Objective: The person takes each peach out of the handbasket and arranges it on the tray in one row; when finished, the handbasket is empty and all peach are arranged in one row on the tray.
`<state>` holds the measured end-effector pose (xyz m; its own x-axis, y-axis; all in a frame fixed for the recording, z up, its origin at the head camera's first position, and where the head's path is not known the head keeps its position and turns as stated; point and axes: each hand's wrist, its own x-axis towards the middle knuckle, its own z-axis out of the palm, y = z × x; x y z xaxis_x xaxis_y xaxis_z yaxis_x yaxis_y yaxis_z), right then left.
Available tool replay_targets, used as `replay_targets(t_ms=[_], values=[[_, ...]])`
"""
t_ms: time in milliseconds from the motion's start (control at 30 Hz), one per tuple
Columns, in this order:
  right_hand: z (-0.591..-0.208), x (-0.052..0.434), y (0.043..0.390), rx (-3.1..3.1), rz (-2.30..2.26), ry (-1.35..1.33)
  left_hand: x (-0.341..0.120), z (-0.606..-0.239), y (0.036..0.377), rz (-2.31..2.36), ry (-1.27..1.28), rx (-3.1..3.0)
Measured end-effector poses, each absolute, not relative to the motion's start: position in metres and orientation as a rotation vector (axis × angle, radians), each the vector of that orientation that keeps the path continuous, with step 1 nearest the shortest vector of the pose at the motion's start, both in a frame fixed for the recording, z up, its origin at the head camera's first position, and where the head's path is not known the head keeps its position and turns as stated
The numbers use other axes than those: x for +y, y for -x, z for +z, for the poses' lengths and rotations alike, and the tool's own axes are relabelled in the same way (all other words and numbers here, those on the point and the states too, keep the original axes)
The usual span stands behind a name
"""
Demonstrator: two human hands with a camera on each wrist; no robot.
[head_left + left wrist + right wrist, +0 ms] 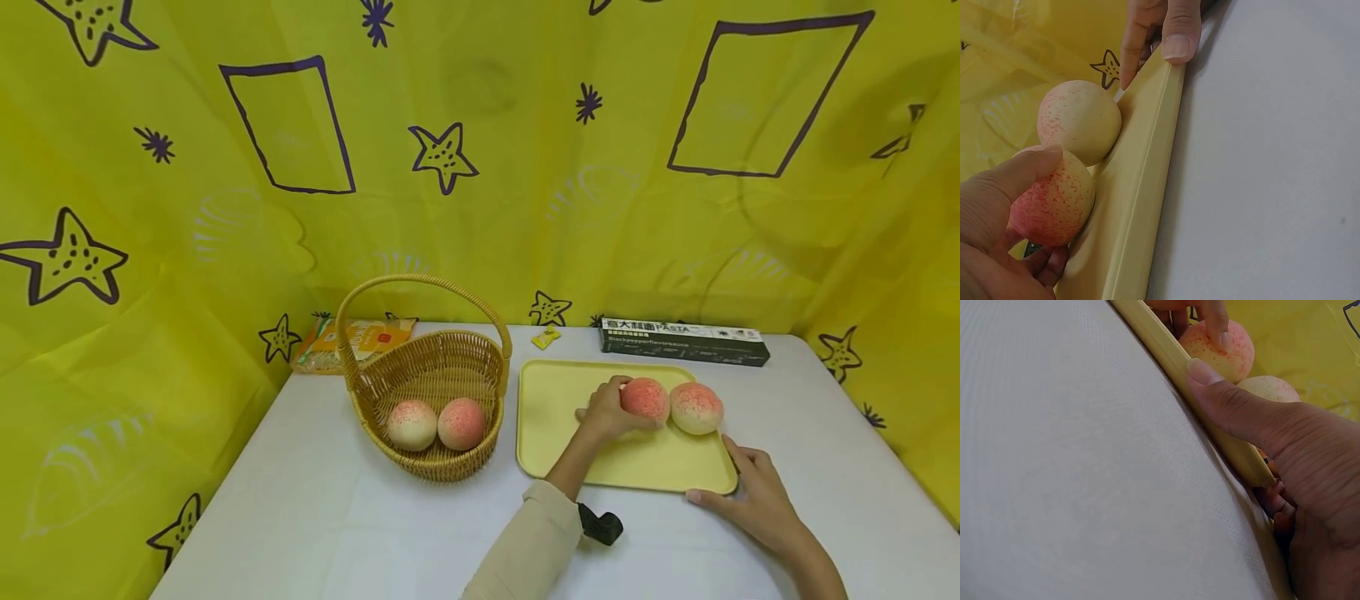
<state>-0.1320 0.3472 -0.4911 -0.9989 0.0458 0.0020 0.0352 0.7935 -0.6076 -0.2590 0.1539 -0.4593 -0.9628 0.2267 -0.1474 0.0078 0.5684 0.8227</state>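
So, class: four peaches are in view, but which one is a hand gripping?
The redder peach on the yellow tray, gripped by the left hand; its paler neighbour and the two in the basket lie untouched.

Four peaches (644,398), one basket (427,379), one tray (555,392), one box (684,342).

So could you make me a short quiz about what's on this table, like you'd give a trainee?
1. How many peaches lie in the basket?
2. True or false: the left hand grips a peach on the tray.
3. What does the right hand hold? A) the pasta box B) the tray's corner C) a peach

Key:
1. Two.
2. True; its fingers curl round the redder peach, which sits beside a paler one.
3. B; the thumb lies on the rim, with the fingers curled under the tray's edge.
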Motion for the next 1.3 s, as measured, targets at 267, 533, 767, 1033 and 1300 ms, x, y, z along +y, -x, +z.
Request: replay_targets(t_ms=[267,533,767,1033,1300], values=[[-0.4905,0.3473,0.1324,-2.972,1.001,0.066,0.1538,-0.4567,0.2575,1.322,-0.183,2.575],[-0.4902,0.3482,0.1328,-2.981,1.014,0.075,0.1524,-0.4586,0.2573,1.325,-0.206,2.572],[-0.4914,0.3486,0.1328,-2.968,1.017,0.069,0.1529,-0.4592,0.2579,1.308,-0.202,2.587],[-0.4917,0.3477,0.1341,-2.967,1.011,0.061,0.1525,-0.4600,0.2584,1.347,-0.174,2.559],[-0.4905,0.3476,0.1342,-3.001,1.004,0.103,0.1494,-0.4618,0.2603,1.378,-0.189,2.528]])
